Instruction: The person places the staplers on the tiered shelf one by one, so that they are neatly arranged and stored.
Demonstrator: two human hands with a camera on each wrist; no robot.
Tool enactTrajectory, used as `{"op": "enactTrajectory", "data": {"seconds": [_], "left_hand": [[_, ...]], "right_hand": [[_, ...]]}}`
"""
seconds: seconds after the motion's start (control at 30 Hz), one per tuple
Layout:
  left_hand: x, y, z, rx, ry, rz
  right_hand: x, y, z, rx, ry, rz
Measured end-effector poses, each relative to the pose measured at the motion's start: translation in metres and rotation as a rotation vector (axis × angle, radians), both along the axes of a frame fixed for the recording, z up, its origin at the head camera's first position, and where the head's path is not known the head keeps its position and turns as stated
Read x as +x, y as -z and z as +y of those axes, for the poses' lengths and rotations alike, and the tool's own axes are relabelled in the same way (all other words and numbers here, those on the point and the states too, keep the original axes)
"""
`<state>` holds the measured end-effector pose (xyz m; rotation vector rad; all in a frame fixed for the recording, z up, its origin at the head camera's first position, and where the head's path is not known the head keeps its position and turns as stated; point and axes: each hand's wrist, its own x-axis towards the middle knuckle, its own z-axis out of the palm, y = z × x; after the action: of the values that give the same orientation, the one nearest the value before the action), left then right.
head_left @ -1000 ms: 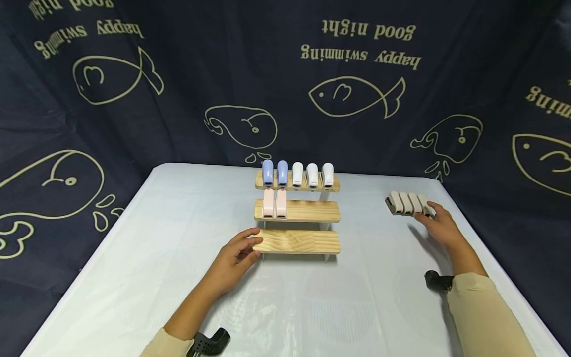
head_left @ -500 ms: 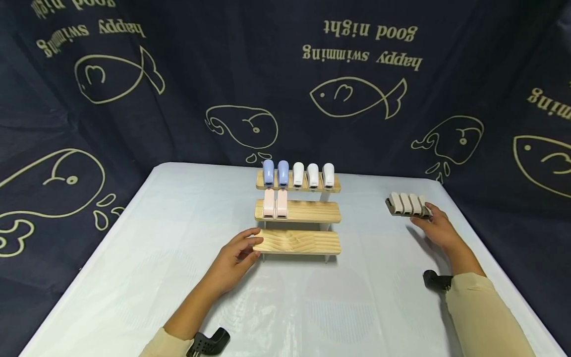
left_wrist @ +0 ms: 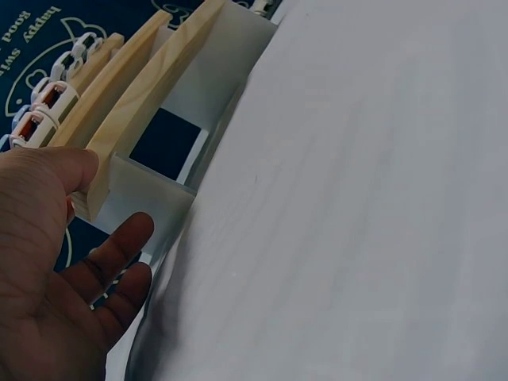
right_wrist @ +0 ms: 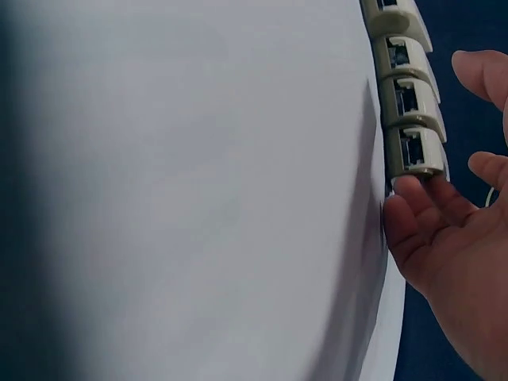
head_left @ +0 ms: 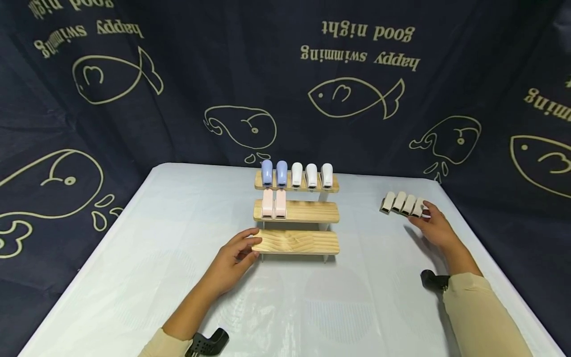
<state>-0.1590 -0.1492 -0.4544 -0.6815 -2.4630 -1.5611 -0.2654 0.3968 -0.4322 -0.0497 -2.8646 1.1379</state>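
Note:
My left hand (head_left: pixel 235 257) holds the left end of the bottom board (head_left: pixel 296 242) of a three-tier wooden display stand. In the left wrist view, a digit bends against the board end (left_wrist: pixel 95 178) while two lower fingers spread apart from it. At the right of the table, my right hand (head_left: pixel 434 225) touches the near right end of a slanted row of several cream mini staplers (head_left: pixel 401 203). The right wrist view has fingertips (right_wrist: pixel 406 190) against the end stapler (right_wrist: pixel 419 149), with other digits apart from the row.
On the top board (head_left: pixel 296 188) stand two blue staplers (head_left: pixel 274 173) and three white staplers (head_left: pixel 311 176). Two pink staplers (head_left: pixel 274 204) occupy the left of the middle board (head_left: pixel 312 212). A dark fish-print cloth (head_left: pixel 285 74) hangs behind the white-covered table (head_left: pixel 187 213).
The cream staplers have turned and slid slightly left, with gaps now showing between them. My right hand has followed a little leftward. My left hand and the stand stay put.

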Motion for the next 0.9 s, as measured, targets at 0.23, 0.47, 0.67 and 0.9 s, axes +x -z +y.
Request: {"op": "enactTrajectory", "data": {"seconds": [0.23, 0.47, 0.67, 0.9], "left_hand": [[-0.001, 0.001, -0.002, -0.005, 0.0, -0.002], [0.0, 0.002, -0.001, 0.002, 0.005, -0.008], [0.002, -0.002, 0.0, -0.015, -0.013, -0.011], [0.003, -0.006, 0.005, -0.028, -0.032, 0.001]], "right_hand": [[-0.005, 0.001, 0.002, 0.012, 0.035, -0.001], [-0.015, -0.002, 0.009, 0.109, 0.026, -0.016], [-0.025, -0.005, 0.018, 0.191, -0.005, -0.064], [-0.032, -0.005, 0.025, 0.195, -0.004, -0.103]]}}
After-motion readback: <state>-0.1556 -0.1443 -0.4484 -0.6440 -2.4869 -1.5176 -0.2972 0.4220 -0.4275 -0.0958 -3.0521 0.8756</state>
